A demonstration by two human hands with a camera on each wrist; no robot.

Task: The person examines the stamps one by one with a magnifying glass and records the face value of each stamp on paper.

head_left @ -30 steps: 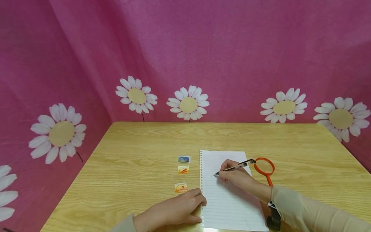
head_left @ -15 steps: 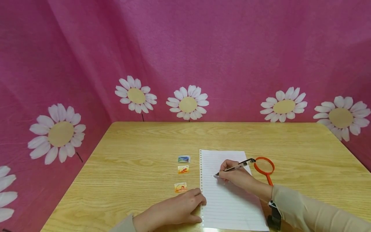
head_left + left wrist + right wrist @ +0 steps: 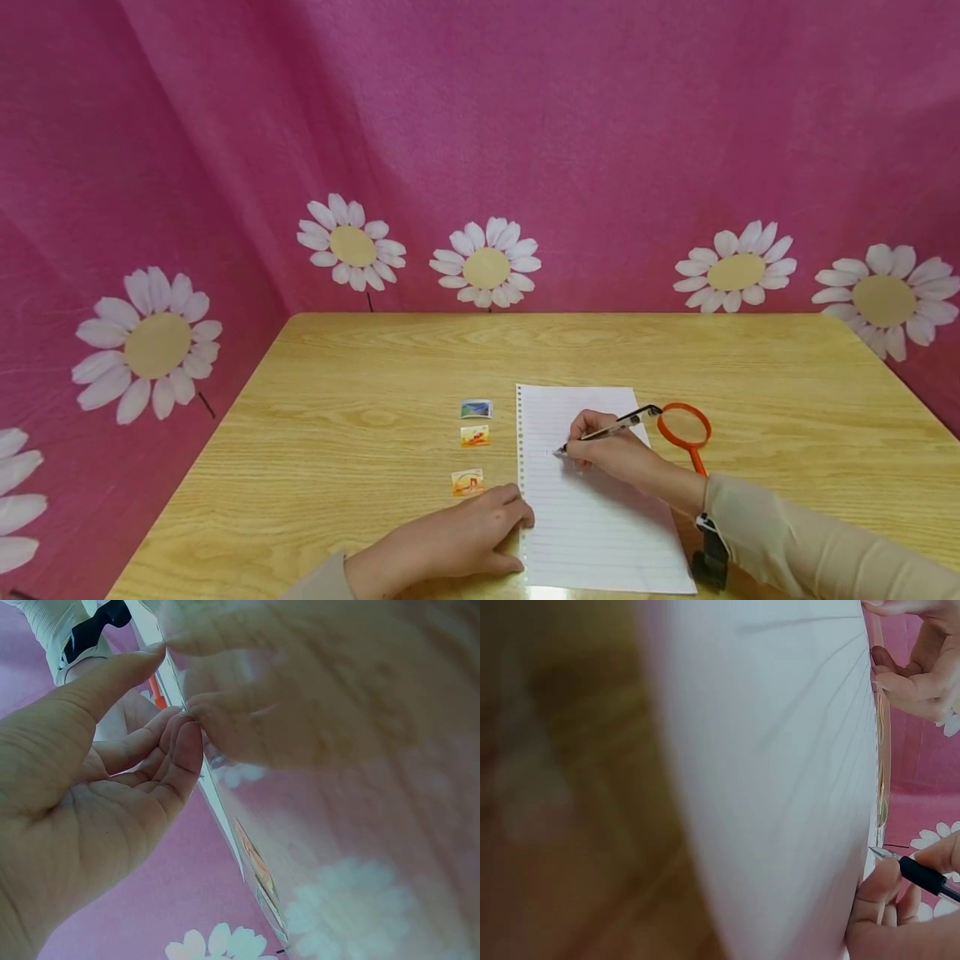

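"Only the framing has moved, slightly: in the head view the right hand (image 3: pixel 611 454) still pinches a pen (image 3: pixel 613 428) over lined paper (image 3: pixel 588 542)"

"And the left hand (image 3: pixel 476 532)?"

"Resting at the paper's punched edge, near three small cards (image 3: pixel 475 436)"

"Left wrist view?"

"Thumb apart from its fingers, which lie together, bent, at the sheet's edge"

"Right wrist?"

"Fingers clamped on the pen, its tip at the paper"

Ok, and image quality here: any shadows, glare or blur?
Head: soft shadow on the white lined paper sheet beneath the right hand, glare on the yellow wooden tabletop at the sheet's near edge; left wrist: glossy tabletop mirrors the left hand; right wrist: left side out of focus, black-gripped pen sharper.
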